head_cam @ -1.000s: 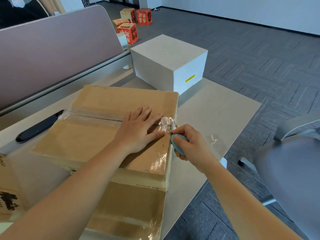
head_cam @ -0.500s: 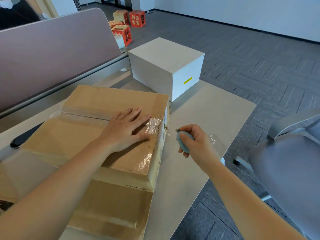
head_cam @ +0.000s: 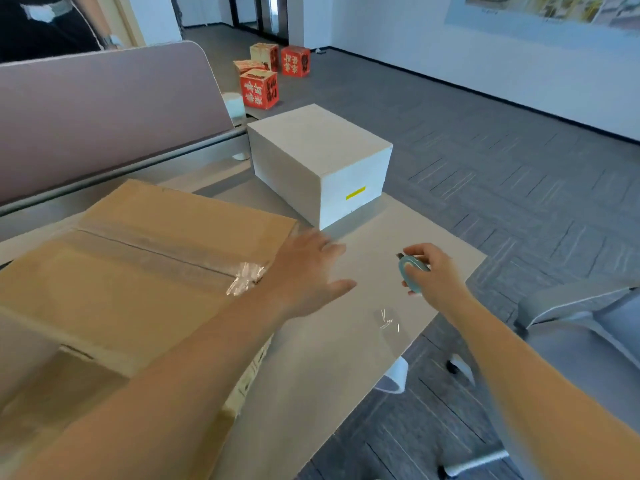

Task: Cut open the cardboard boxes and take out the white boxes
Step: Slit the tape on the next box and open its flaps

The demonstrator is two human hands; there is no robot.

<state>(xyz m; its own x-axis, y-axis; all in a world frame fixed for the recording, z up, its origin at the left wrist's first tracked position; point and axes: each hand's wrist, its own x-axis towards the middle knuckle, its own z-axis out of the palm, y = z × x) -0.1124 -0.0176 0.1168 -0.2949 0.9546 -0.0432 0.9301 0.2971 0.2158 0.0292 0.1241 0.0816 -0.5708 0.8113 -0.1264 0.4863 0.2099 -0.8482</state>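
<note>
A brown cardboard box [head_cam: 138,258] lies on the desk at the left, its top seam covered with clear tape that is torn and crumpled at the right end. My left hand [head_cam: 308,271] hovers with fingers spread just past the box's right edge, blurred. My right hand [head_cam: 433,275] grips a small teal cutter [head_cam: 410,273] above the desk, right of the box, with its tip pointing up and left. A white box [head_cam: 318,161] with a yellow label stands at the desk's far end.
The grey desk [head_cam: 346,341] ends close on the right. A scrap of clear tape [head_cam: 388,322] lies on it. A mauve partition [head_cam: 104,116] runs along the left. A grey chair [head_cam: 588,341] stands at the right. Red boxes [head_cam: 259,88] sit on the floor.
My left hand has lifted off the box top and swung right past its edge. My right hand has pulled the cutter away from the box to the right. The view has tilted up.
</note>
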